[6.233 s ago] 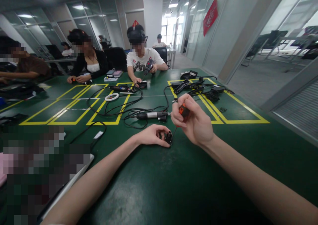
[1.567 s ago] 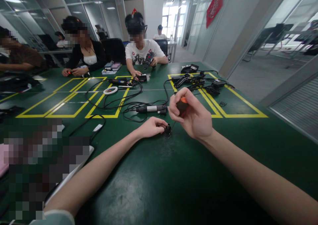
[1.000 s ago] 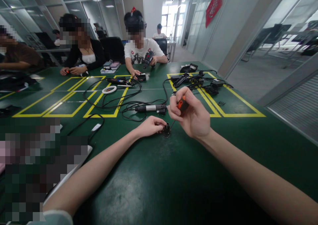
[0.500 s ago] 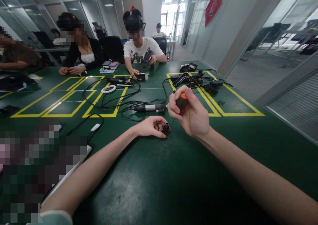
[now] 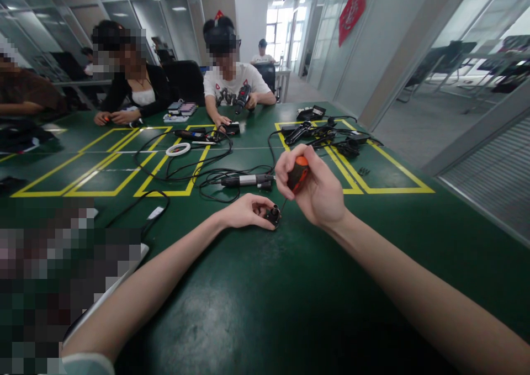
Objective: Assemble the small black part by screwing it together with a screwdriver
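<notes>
My left hand (image 5: 244,211) rests on the green table (image 5: 290,309) and pinches a small black part (image 5: 273,215) between thumb and fingers. My right hand (image 5: 312,190) is closed round a screwdriver (image 5: 297,174) with an orange and black handle, held upright just above and right of the part. The thin shaft slants down and its tip meets the part's right side.
A black and silver power tool (image 5: 244,180) lies just beyond my hands among looped black cables. A white ring (image 5: 178,149) lies on yellow floor-tape squares. More black tools (image 5: 327,135) sit at far right. Three people sit across the table, one holding a drill (image 5: 242,97).
My right hand has twisted the screwdriver handle back and forth over the part. My left hand has kept hold of the part, tilting it slightly. The view drifted a little.
</notes>
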Demonstrator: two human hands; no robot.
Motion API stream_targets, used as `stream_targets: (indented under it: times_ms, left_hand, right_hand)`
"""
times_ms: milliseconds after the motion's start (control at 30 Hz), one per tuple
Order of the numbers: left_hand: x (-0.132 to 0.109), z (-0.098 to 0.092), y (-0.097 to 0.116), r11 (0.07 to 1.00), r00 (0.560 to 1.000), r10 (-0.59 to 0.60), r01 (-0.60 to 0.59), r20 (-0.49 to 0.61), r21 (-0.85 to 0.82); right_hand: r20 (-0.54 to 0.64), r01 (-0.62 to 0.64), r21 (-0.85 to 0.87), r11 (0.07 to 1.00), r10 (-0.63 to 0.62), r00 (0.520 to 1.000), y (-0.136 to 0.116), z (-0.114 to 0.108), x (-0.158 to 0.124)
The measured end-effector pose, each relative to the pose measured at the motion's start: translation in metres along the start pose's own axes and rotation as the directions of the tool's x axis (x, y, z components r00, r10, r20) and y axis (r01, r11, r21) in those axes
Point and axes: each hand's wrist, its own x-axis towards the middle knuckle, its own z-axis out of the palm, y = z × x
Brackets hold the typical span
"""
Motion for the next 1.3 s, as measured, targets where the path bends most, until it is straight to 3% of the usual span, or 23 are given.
stream_targets:
  times_ms: [200,400,667,933,1167,1300]
  left_hand:
    - [0.0014,0.0002,-0.0038,1.0,1.0,0.002,-0.002,0.003,0.01]
    - [0.0029,0.0022,-0.0058,0.994,0.999,0.051,-0.052,-0.003,-0.096]
    - [0.0016,0.0014,-0.0017,0.999,1.0,0.025,-0.025,-0.008,-0.028]
    - [0.0015,0.0021,-0.0041,0.999,0.999,0.014,-0.016,-0.034,-0.044]
    - [0.0026,0.002,-0.0056,0.998,0.999,0.018,-0.02,-0.039,-0.051]
    - [0.0031,0.0018,-0.0077,0.999,0.999,0.026,-0.028,-0.046,-0.044]
  right_hand:
    - [-0.035,-0.041,0.033,0.999,0.042,0.999,-0.0012,0.0021,-0.0014]
    - [-0.031,-0.011,0.044,0.999,0.013,0.999,-0.0008,0.001,-0.0032]
    - [0.022,-0.052,0.035,0.998,0.051,0.998,-0.002,0.0032,-0.0044]
    - [-0.049,0.013,0.036,0.999,-0.011,0.999,-0.0008,0.0022,-0.0029]
    - [0.012,-0.042,0.064,0.997,0.042,0.999,0.0,-0.0006,-0.0025]
    - [-0.015,-0.018,0.081,0.997,0.019,1.0,0.0009,-0.0005,-0.0036]
